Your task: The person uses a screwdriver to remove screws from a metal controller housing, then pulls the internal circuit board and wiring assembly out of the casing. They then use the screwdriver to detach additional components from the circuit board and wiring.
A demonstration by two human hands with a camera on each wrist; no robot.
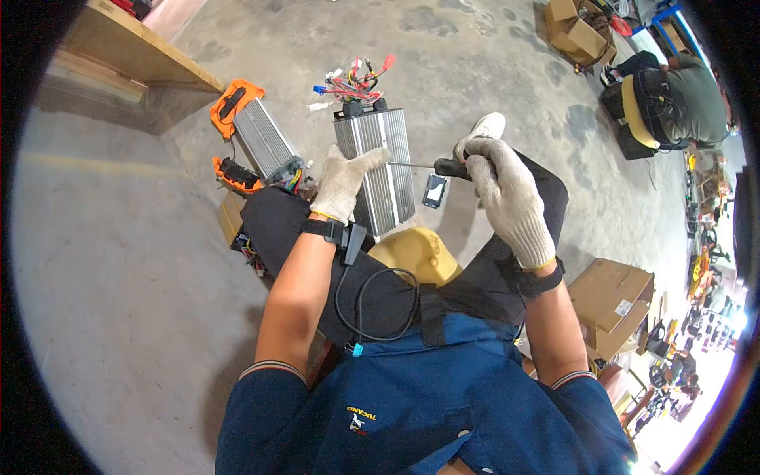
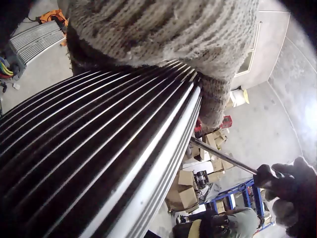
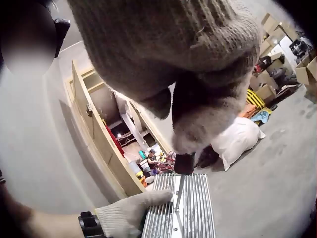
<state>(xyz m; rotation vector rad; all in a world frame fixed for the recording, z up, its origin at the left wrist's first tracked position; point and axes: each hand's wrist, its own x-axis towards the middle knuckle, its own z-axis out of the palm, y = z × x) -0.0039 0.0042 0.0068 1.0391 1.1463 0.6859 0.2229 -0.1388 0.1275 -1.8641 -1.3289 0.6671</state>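
Note:
A finned aluminium motor controller (image 1: 391, 194) stands between my knees, its bundle of coloured wires (image 1: 360, 83) at the far end. My gloved left hand (image 1: 346, 180) grips it from the left side, the thumb lying across the fins toward the plain centre strip. In my gloved right hand (image 1: 507, 194) I hold a screwdriver by its black handle (image 1: 451, 168). Its metal shaft (image 2: 223, 157) points at the controller, and the tip meets the strip with small screw holes, close beside the left thumb, in the right wrist view.
A second finned controller (image 1: 269, 138) with orange end pieces lies to the left. A small dark rectangular part (image 1: 434, 191) rests on the floor near my right foot. Cardboard boxes (image 1: 609, 305) stand at the right, and another person (image 1: 693, 99) sits further off. A wooden cabinet (image 1: 134, 59) is at upper left.

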